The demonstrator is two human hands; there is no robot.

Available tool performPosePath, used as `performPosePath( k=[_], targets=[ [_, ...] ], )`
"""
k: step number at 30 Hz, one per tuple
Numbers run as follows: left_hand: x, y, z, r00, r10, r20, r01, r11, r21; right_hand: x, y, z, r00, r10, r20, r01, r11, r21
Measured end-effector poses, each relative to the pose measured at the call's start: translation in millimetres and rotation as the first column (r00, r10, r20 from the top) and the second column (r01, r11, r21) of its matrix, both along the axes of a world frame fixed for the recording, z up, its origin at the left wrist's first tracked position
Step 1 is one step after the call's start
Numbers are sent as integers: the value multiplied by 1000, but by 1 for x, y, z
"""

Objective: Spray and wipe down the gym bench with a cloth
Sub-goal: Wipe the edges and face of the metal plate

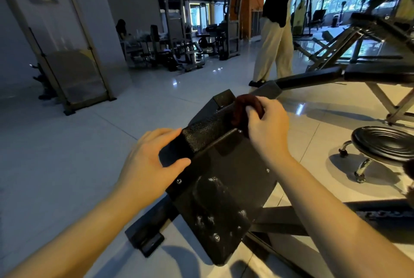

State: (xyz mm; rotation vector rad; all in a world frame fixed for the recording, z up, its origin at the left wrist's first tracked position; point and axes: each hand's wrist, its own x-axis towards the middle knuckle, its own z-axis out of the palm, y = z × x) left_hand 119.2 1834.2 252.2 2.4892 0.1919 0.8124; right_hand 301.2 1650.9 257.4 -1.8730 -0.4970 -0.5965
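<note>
Now, head view, the only one available. I am leaning over the tilted pad of the gym bench [208, 131]; what is facing me is its textured vinyl edge and the flat backing board [237, 165] with its bolts.

My left hand [152, 156] is gripping the near corner of the pad, with the fingers lying over the top of the edge and the thumb tucking in beneath. My right hand [266, 129] is closing round a bunched, dark reddish cloth [240, 109] and pressing it onto the far end of the same edge. A spray bottle is not showing anywhere in frame.

White smears [212, 208] are showing lower on the bracket; I cannot tell whether they are spray residue or scuffing.

Handling judgement: the pad is looking stiff and heavy on a steel frame, so it is not going to shift under wiping pressure. The vinyl grain is probably getting slippery when wet, so I am bracing at the corner, where the fingers can hook the edge. The cloth is soft and light and is best held balled in the palm.

Surroundings: a person [273, 42] is standing beyond the bench, and a round stool [385, 143] is sitting to my right, well apart.
</note>
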Motion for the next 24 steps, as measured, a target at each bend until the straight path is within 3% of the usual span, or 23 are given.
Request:
performPosePath(
  k=[3,7,10,12,14,16,18,21,24],
  targets=[
    [-1,0,2,1000,-2,-5,2,999,-36,-25,21,-9,996,85,23,-84,995,-63],
    [-2,7,0,999,-23,-39,22,1000,-12,-73,22,-8,921,364,139,-343,926,-157],
    [-6,11,-5,998,-28,-62,28,1000,-3,-76,-2,-12,884,463,-71,-462,886,28],
    [-10,11,-9,998,-27,-58,28,1000,5,-69,-17,-19,854,433,-289,-382,898,217],
    [-12,7,-11,1000,5,4,-5,1000,-4,-58,-30,-31,767,376,-520,-211,913,348],
    [-12,0,-17,993,98,71,-94,994,-47,-48,-38,-53,639,320,-699,-67,929,364],
    [-10,-5,-28,981,189,54,-180,975,-134,-40,-39,-81,568,262,-780,-2,949,316],
    [-7,-1,-54,971,233,-60,-241,950,-198,-32,-23,-112,605,171,-778,-1,977,214],
    [-7,16,-78,932,221,-289,-242,969,-41,-20,7,-136,735,60,-675,-33,998,52]
  ],
)
